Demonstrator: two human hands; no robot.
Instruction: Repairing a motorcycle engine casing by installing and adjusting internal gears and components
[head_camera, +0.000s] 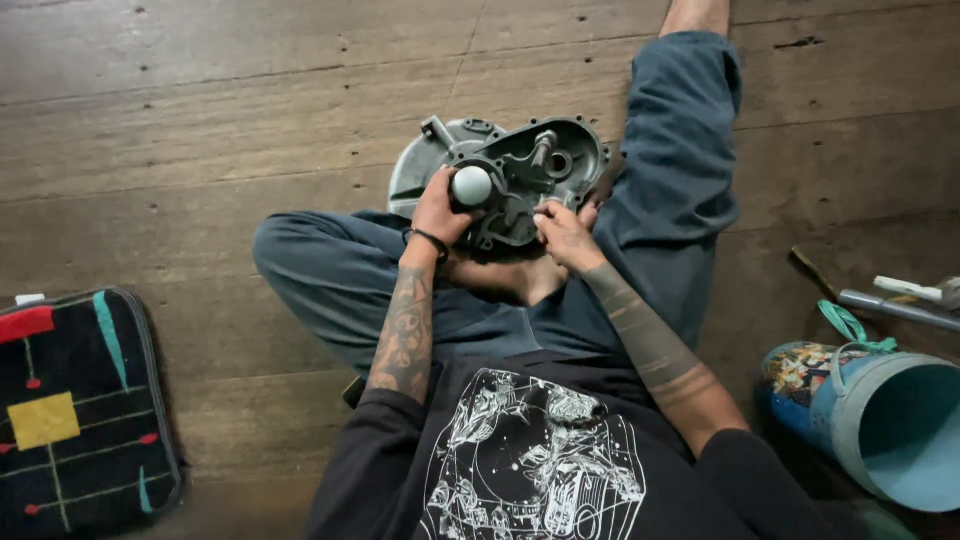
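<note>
Both hands are pressed to a grey metal engine casing held over the crossed legs: a pale round knob is gripped by the left hand, while the casing's lower edge is pinched by the right hand. Near the right elbow, a blue bucket lies tipped on the wooden floor.

The left hand grips a round-headed tool, pressed on the metal casing, which rests on the person's crossed legs. Just right of that grip, the right hand touches the casing's near edge. Far left of the grip lies a cushion on the floor; far right, nearer the person, a bucket on its side, with tools behind it.
</note>
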